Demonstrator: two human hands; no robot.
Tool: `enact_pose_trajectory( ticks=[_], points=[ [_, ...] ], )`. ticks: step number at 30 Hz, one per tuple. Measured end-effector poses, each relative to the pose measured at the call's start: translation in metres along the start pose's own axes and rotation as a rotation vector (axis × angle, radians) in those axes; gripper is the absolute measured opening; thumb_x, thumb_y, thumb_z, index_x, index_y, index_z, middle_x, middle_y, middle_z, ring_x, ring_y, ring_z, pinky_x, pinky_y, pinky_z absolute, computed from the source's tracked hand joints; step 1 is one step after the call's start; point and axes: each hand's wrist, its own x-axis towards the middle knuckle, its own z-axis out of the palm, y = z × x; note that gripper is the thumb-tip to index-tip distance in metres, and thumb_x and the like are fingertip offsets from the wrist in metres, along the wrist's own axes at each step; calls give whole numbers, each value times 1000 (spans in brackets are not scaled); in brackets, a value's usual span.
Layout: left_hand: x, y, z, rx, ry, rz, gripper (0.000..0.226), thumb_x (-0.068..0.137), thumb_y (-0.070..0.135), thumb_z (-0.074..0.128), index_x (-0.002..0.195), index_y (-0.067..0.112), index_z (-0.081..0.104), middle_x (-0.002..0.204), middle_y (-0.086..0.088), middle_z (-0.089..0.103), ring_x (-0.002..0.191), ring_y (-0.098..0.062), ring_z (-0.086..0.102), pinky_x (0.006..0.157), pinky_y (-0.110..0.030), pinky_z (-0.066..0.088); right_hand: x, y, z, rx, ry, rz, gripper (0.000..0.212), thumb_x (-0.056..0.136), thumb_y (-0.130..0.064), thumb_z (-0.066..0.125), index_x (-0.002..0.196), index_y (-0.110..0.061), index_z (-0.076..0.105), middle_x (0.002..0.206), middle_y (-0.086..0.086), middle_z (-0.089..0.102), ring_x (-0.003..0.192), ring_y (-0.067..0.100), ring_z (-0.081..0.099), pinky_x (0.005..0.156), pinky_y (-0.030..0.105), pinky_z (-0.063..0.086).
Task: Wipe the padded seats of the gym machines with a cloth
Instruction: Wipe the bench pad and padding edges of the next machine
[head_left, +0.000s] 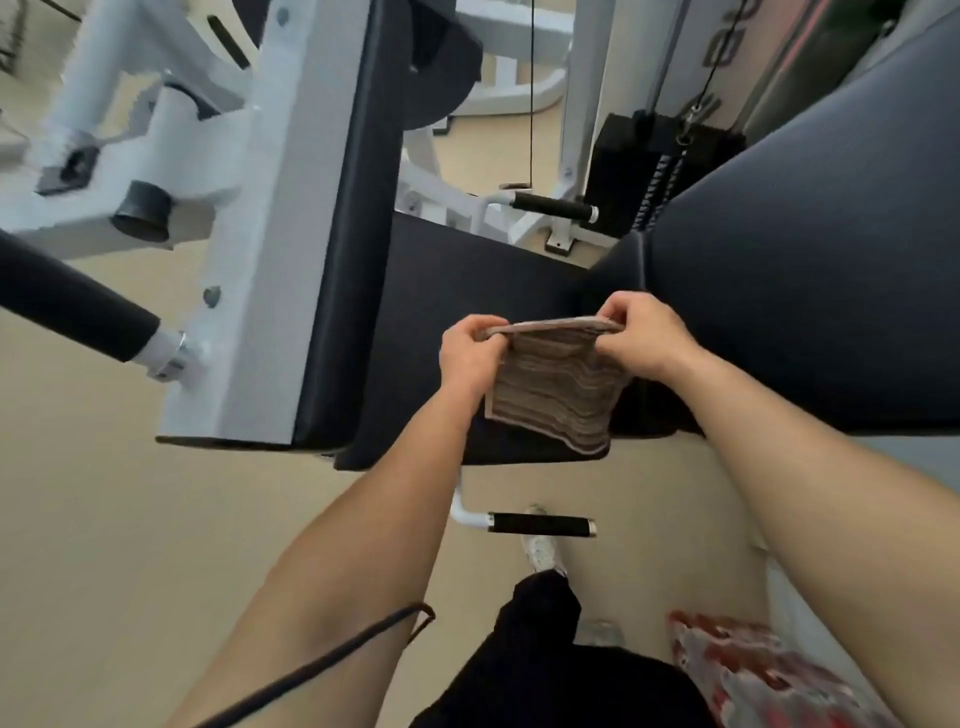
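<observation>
Left hand (470, 351): fingers curled tight, pinching the cloth's upper left corner.
Right hand (641, 338): fingers pinched closed on the upper right corner.
Cloth (553, 392): brown, striped, folded; stretched between both hands, hanging just above the seat, its lower edge possibly touching it.
Seat (447, 291): dark padded surface on a white machine frame (280, 249).
Below: a black-gripped handle (540, 524) over beige floor (104, 519).

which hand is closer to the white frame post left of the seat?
Left. The left hand grips the cloth's left top corner, on the side toward the white frame post. The right hand grips the opposite corner, farther away across the cloth.
</observation>
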Motion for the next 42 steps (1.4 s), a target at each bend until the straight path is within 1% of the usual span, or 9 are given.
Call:
enact_pose_trajectory(
  ticks=[6, 11, 17, 20, 24, 26, 29, 34, 42],
  points=[
    [83, 41, 27, 83, 376, 406, 17, 78, 9, 72, 92, 18, 66, 96, 4, 65, 87, -7, 60, 81, -11, 47, 91, -12, 0, 24, 455, -161, 12, 86, -16, 61, 96, -24, 60, 102, -3, 52, 88, 15, 49, 69, 26, 37],
    [145, 6, 6, 529, 360, 664, 14, 75, 5, 61, 88, 9, 59, 96, -2, 55, 85, -12, 51, 73, -13, 39, 158, 17, 57, 30, 437, -130, 16, 84, -13, 60, 90, -28, 58, 107, -2, 55, 96, 19, 54, 76, 30, 39],
    [168, -85, -20, 1004, 29, 458, 14, 83, 8, 57, 96, 13, 59, 116, -6, 53, 107, -25, 53, 83, -42, 51, 193, 54, 162, -50, -12, 40, 25, 85, -11, 59, 99, -32, 63, 119, 2, 64, 110, 27, 61, 85, 35, 49],
    [149, -101, -26, 1129, 2, 439, 13, 82, 23, 58, 92, 17, 62, 113, -3, 57, 107, -25, 54, 81, -42, 52, 181, 63, 190, -38, -128, 142, 7, 85, -34, 60, 91, -31, 62, 110, 0, 68, 107, 27, 62, 92, 40, 50],
    [161, -78, -16, 1156, 174, 487, 37, 86, 49, 46, 94, 21, 69, 102, -2, 61, 96, -23, 57, 84, -39, 48, 212, 51, 189, -93, 254, 46, 39, 90, -46, 46, 120, -25, 60, 134, 7, 53, 125, 31, 49, 103, 46, 40],
    [189, -74, 3, 1133, 221, 523, 41, 91, 40, 42, 115, 17, 66, 119, -4, 60, 110, -24, 56, 93, -41, 47, 242, 46, 193, -158, 235, -62, 57, 96, -42, 39, 150, -24, 39, 159, 10, 29, 145, 33, 29, 116, 47, 27],
    [228, -83, 34, 1227, 111, 552, 58, 97, 38, 34, 149, 13, 41, 155, -13, 37, 144, -27, 34, 118, -40, 28, 278, 49, 216, -318, 209, -143, 67, 102, -45, 26, 161, -21, 4, 169, 11, -4, 155, 32, -2, 125, 49, 2],
    [269, -81, 27, 1331, 205, 570, 65, 101, 45, 15, 159, 17, 17, 165, -8, 18, 153, -23, 15, 124, -38, 9, 318, 30, 222, -334, 412, -153, 69, 100, -47, 15, 161, -17, 7, 169, 11, 5, 156, 29, 4, 125, 47, 3],
    [211, -128, -3, 1401, 192, 548, 69, 102, 49, 14, 159, 11, 11, 167, -12, 9, 154, -25, 7, 124, -41, 9, 246, 41, 259, -397, 333, -287, 73, 100, -51, 19, 161, -13, 3, 169, 13, 0, 156, 29, 0, 126, 47, 2]
  ],
)
